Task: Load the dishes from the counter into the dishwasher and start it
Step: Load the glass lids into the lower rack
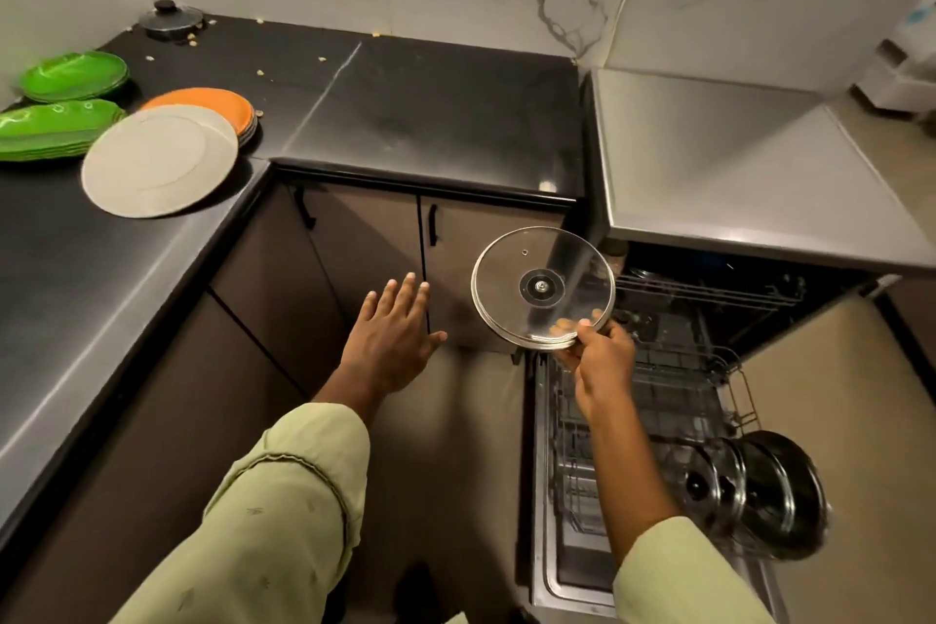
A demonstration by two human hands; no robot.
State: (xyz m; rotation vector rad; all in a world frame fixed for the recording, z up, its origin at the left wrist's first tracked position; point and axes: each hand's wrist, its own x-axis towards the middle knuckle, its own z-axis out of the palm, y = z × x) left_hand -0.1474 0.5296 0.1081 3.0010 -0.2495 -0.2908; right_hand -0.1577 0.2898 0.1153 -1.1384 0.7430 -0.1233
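Glass lid held over the open dishwasher, not yet racked.

The glass lid (543, 288) is in the air just above the far end of the pulled-out lower rack (658, 390), tilted, with its screw side towards the camera. The right hand (600, 360) pinches its lower rim between thumb and fingers. The rim looks doubled, so I cannot tell whether this is one lid or two. The left hand (392, 340) holds nothing, its fingers straight and spread in front of the cupboard doors. To rack it well, I judge it should go down on edge between the tines, beside the lids (744, 481) standing at the rack's near end, with the free hand steadying the rack. A rim-only pinch on glass could slip, so lower it slowly. The grey plate (159, 162), orange plates (212, 101) and green plates (76, 76) wait on the counter (430, 117).
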